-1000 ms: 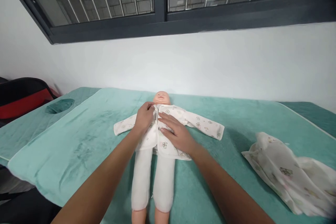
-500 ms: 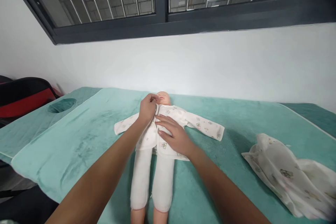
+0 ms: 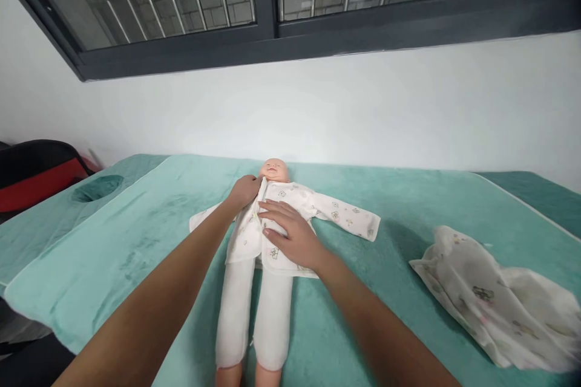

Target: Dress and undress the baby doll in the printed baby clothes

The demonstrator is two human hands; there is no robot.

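A baby doll (image 3: 275,170) lies on its back, its head toward the wall. It wears a white printed baby shirt (image 3: 345,216), sleeves spread out, and plain white trousers (image 3: 272,320). My left hand (image 3: 246,191) is closed at the collar on the left, pinching the shirt's front edge; its fingertips are partly hidden. On the chest and belly lies my right hand (image 3: 295,234), flat with its fingers apart, touching the shirt's front panel. My left forearm covers part of the left sleeve.
A green padded bed (image 3: 113,242) with a round hole at its left end carries the doll. To the right, a crumpled white printed cloth (image 3: 494,302) lies on it. Behind rises a white wall with a barred window; a red and black object (image 3: 43,172) stands at the left.
My left hand has moved from beside the doll's chin down to the left of the collar, uncovering the face. My right hand stays on the shirt. The view has shifted slightly.
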